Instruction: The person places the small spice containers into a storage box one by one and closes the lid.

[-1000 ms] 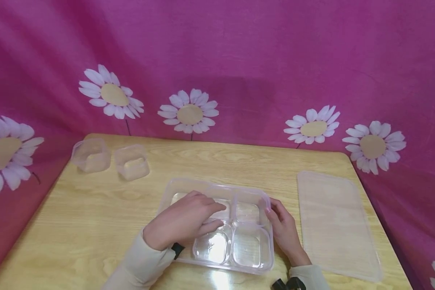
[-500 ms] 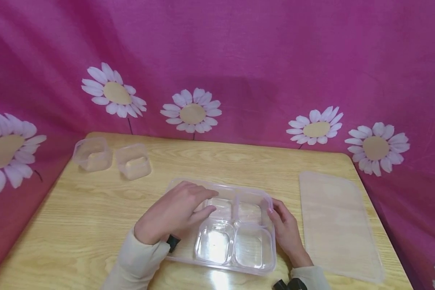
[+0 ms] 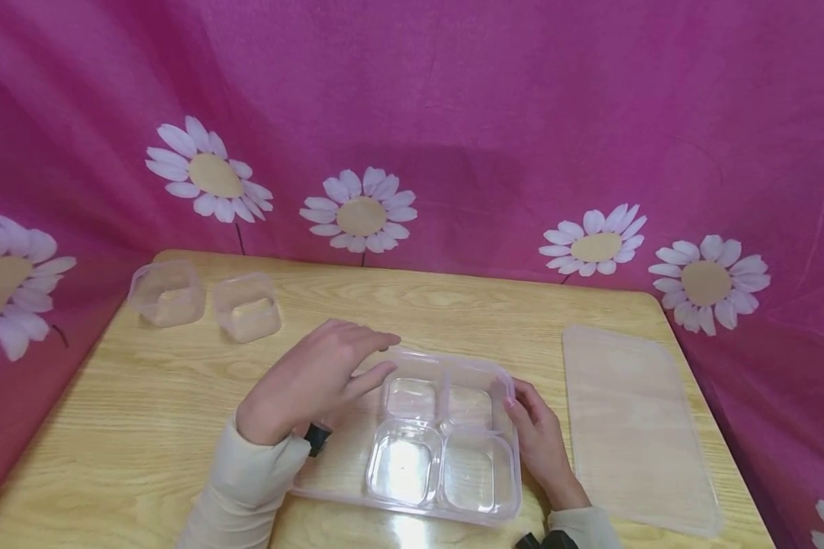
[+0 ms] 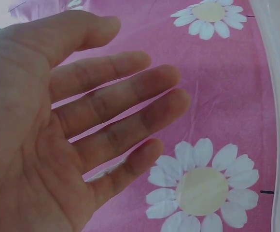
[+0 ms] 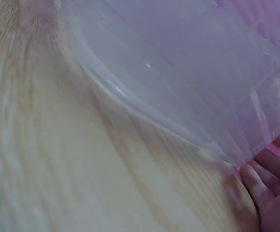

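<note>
A large clear plastic food container (image 3: pixel 336 488) sits on the table, with several small square clear tubs (image 3: pixel 401 469) set into its right part. My left hand (image 3: pixel 316 374) hovers over the container's left end, thumb and fingers spread and nothing in it. In the left wrist view its palm faces the camera, fingers extended, with the container's pale edge at the far right. My right hand (image 3: pixel 539 435) holds the container's right wall, thumb at the rim. Fingers (image 5: pixel 256 181) rest by the container's outer corner in the right wrist view, partly cut off by the frame.
Two more small clear tubs, one at the far left corner (image 3: pixel 168 297) and another beside it (image 3: pixel 247 309), stand on the wooden table (image 3: pixel 412 297). A flat translucent lid (image 3: pixel 638 427) lies on the right. Pink flowered cloth (image 3: pixel 467 114) hangs behind and along both sides.
My left hand has moved left and away from me, off the tubs toward the container's far left corner. My right hand stays at the right wall.
</note>
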`<state>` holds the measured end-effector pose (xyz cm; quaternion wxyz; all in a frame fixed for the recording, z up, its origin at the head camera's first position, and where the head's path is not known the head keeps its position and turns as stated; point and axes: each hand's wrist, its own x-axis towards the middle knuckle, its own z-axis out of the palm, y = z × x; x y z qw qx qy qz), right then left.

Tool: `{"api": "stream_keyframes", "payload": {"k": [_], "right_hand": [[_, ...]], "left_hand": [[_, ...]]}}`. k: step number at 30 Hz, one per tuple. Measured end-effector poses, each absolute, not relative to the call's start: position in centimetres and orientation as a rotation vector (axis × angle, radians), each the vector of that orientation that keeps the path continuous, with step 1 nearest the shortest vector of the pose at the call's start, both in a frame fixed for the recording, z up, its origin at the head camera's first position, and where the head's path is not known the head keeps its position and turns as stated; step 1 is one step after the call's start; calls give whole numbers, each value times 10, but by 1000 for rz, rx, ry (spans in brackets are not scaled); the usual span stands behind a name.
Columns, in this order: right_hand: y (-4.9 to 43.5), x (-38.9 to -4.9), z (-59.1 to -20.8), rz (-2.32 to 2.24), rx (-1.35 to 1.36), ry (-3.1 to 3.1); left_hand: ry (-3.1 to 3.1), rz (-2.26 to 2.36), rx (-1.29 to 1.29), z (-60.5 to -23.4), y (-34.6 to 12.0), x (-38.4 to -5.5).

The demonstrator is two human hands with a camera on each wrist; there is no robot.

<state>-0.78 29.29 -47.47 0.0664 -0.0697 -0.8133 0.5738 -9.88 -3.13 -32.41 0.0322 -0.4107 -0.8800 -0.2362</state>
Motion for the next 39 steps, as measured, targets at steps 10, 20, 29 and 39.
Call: {"api": "stream_keyframes", "payload": {"k": [10, 20, 29, 39], "right_hand": [[290, -8, -476, 1675, -219, -2439], [290, -8, -474, 1688, -235, -2413], [291, -9, -476, 1672, -192, -2403], [290, -10, -478, 1685, -172, -2390]], "left_hand": [[-2708, -752, -1212, -329, -37, -107], [-2814, -797, -1034, -327, -60, -115], [-2814, -867, -852, -337, -90, -129], [-2817, -874, -551, -349, -107, -141]]}}
